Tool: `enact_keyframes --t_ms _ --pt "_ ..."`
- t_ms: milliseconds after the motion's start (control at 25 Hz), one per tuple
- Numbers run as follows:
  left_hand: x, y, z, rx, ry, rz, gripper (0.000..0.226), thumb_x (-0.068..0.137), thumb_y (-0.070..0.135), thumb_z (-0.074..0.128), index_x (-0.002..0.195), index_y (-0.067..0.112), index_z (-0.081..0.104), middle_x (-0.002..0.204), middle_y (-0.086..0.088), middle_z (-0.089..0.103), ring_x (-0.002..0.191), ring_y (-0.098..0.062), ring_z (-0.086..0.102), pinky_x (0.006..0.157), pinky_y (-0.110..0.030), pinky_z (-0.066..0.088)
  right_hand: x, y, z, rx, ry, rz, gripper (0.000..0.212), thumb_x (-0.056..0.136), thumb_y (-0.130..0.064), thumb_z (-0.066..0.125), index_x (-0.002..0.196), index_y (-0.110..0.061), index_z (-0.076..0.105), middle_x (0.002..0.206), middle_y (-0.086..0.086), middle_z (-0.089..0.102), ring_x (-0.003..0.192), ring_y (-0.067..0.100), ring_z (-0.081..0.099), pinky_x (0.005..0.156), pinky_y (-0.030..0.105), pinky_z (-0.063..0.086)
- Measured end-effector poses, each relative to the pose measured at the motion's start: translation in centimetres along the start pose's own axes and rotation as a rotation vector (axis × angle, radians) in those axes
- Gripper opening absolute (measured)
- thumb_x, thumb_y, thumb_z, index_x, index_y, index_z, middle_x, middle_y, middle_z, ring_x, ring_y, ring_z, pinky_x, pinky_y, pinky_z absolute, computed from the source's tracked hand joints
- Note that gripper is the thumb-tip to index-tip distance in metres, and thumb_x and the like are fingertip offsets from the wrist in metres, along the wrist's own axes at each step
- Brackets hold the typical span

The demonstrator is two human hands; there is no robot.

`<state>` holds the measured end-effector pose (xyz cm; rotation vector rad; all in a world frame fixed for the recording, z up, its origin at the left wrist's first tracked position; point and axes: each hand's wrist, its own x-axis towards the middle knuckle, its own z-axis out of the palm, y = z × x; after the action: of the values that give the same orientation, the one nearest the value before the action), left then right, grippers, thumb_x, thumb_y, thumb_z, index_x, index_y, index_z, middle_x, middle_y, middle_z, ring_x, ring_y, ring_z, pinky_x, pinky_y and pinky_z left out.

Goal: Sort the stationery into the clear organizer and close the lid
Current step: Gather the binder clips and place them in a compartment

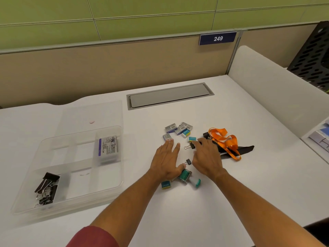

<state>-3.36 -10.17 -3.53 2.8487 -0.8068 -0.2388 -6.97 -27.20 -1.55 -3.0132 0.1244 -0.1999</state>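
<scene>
1. Two hands lie palm-down on the white worktop point(231, 193): left hand point(166, 162) and right hand point(207, 158), fingers spread, holding nothing.
2. Small staple boxes point(178, 130), binder clips point(188, 161) and an orange lanyard point(226, 141) lie around them.
3. The clear organizer point(71, 198) sits left, lid open, holding black clips point(47, 188).

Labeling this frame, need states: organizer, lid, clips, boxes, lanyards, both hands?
Clear organizer: open, partly filled.
Lid: off, lying behind it.
Binder clips: piled in near-left compartment.
Small boxes: loose on desk.
Lanyards: tangled, unsorted.
Left hand: flat, empty.
Right hand: open over a loose clip.
</scene>
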Motion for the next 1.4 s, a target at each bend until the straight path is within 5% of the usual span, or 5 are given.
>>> enact_keyframes --t_ms 400,560,720,1120,1400 --pt "0.9 1.8 0.3 -0.081 -0.030 -0.001 0.071 0.085 0.060 0.043 0.141 0.017 0.040 0.156 -0.011 0.026 0.145 -0.026 0.018 0.114 -0.044 0.022 2.6 0.0 -0.2 -0.223 -0.211 -0.054 0.046 0.089 -0.029 0.055 0.134 -0.019 0.047 0.136 0.006 0.050 0.129 0.029 0.036 0.102 0.047 0.034" --pt "1.2 2.5 0.0 -0.094 -0.020 -0.001 0.059 0.081 0.058 0.050 0.121 0.015 0.055 0.135 -0.011 0.047 0.126 -0.026 0.040 0.101 -0.042 0.035 2.9 0.5 -0.1 -0.149 -0.205 -0.029 0.035 0.089 -0.039 0.056 0.120 -0.021 0.058 0.125 0.003 0.058 0.123 0.026 0.040 0.097 0.046 0.033" --pt "1.7 3.4 -0.4 -0.071 0.015 0.013 0.051 0.076 0.058 0.056 0.106 0.017 0.057 0.109 -0.006 0.052 0.105 -0.024 0.047 0.087 -0.040 0.040 3.0 0.7 -0.1 -0.033 -0.110 0.022 0.034 0.086 -0.046 0.057 0.111 -0.025 0.066 0.110 0.000 0.069 0.116 0.022 0.044 0.089 0.042 0.033" --pt "1.7 4.3 -0.5 -0.022 -0.018 -0.026 0.030 0.091 0.037 0.058 0.114 0.018 0.065 0.108 -0.007 0.059 0.104 -0.024 0.049 0.087 -0.037 0.037 2.1 0.2 -1.7 0.025 0.039 0.082 0.044 0.091 -0.048 0.048 0.124 -0.022 0.062 0.121 0.002 0.064 0.115 0.021 0.049 0.092 0.039 0.036" --pt "-1.3 1.3 -3.5 -0.165 0.260 -0.035 0.029 0.090 0.036 0.053 0.108 0.016 0.064 0.107 -0.003 0.061 0.091 -0.019 0.058 0.078 -0.033 0.049 1.6 -2.9 -2.8 0.373 0.177 0.057 0.029 0.083 -0.031 0.063 0.102 -0.009 0.067 0.095 0.006 0.068 0.083 0.018 0.061 0.072 0.029 0.050"
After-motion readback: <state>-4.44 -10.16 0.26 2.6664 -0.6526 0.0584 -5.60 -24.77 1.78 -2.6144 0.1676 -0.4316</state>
